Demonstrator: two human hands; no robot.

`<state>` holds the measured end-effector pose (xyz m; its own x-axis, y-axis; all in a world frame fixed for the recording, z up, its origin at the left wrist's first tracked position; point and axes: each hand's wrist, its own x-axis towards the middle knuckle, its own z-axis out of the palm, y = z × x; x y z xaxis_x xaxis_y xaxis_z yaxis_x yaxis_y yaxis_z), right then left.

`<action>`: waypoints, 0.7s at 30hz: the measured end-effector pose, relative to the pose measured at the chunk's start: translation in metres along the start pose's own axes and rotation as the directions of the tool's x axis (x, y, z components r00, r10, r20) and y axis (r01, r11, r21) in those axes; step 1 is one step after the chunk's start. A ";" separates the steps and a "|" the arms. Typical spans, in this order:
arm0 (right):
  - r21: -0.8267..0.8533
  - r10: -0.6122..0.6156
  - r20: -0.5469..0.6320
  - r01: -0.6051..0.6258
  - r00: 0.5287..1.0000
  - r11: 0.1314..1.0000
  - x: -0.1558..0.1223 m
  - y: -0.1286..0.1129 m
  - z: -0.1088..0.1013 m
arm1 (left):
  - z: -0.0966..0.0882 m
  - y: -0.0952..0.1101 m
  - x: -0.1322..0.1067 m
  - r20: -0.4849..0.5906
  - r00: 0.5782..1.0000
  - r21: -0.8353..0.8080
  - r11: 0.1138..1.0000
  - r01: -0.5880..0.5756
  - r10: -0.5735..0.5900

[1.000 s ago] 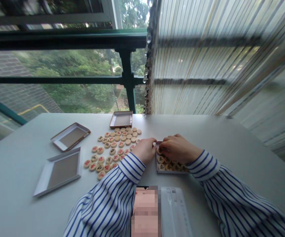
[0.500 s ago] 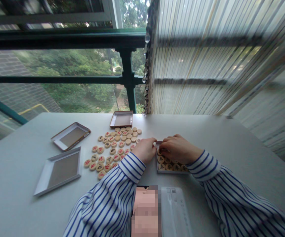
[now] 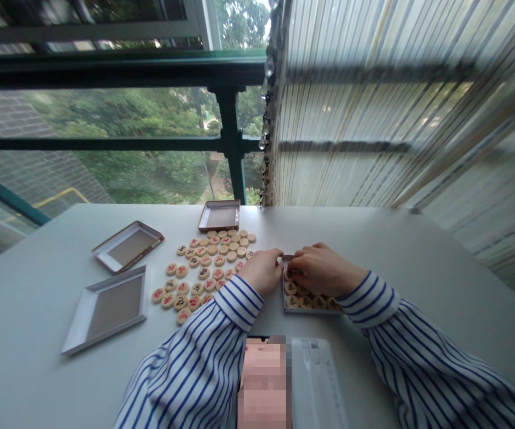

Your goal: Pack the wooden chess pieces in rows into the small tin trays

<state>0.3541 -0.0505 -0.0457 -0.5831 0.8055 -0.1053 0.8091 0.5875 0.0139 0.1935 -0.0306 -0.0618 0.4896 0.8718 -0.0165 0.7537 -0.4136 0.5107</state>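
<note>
A shallow box (image 3: 311, 310) in front of me holds round wooden Chinese chess pieces (image 3: 305, 302) with black characters, laid in rows. My left hand (image 3: 261, 272) is curled at its far left corner, with thumb and fingers closed on the rim. Over the far part of the box, my right hand (image 3: 324, 268) bends down with its fingers pinched at a piece by the left wall. That hand hides much of the rows under it. To the left, loose chess pieces (image 3: 203, 273) with red or black characters lie spread out, some face down; my left sleeve covers a few.
A grey box part (image 3: 143, 292) lies open at the left, with a brown-edged tray (image 3: 159, 239) behind it. Another tray (image 3: 219, 229) stands at the table's far edge. A blurred-out device (image 3: 264, 387) and a pale plastic case (image 3: 317, 381) lie near me.
</note>
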 end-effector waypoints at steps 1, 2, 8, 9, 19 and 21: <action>0.002 0.000 0.003 0.000 1.000 1.000 0.000 0.000 0.000 | 0.000 0.000 0.000 0.001 1.000 0.003 1.000 0.002 -0.002; 0.004 0.000 0.005 0.000 1.000 1.000 0.000 0.000 0.000 | -0.001 0.001 0.000 0.003 1.000 0.007 1.000 0.002 -0.002; -0.008 0.006 0.016 -0.006 1.000 1.000 -0.001 -0.001 -0.003 | -0.001 0.001 -0.001 0.012 1.000 0.015 1.000 -0.003 0.003; -0.010 0.004 0.018 -0.004 1.000 1.000 -0.001 -0.002 -0.003 | -0.001 0.001 -0.001 0.011 1.000 0.016 1.000 -0.005 0.005; -0.039 -0.012 0.007 0.012 1.000 0.999 -0.001 -0.001 -0.002 | 0.000 0.000 -0.001 0.001 1.000 0.014 1.000 -0.010 0.010; -0.038 -0.015 0.008 0.015 1.000 0.999 -0.001 -0.001 -0.001 | 0.000 0.001 -0.002 0.001 1.000 0.010 1.000 -0.005 0.005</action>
<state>0.3538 -0.0520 -0.0441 -0.5944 0.7961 -0.1137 0.7968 0.6021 0.0501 0.1932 -0.0322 -0.0610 0.4940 0.8693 -0.0145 0.7554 -0.4209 0.5021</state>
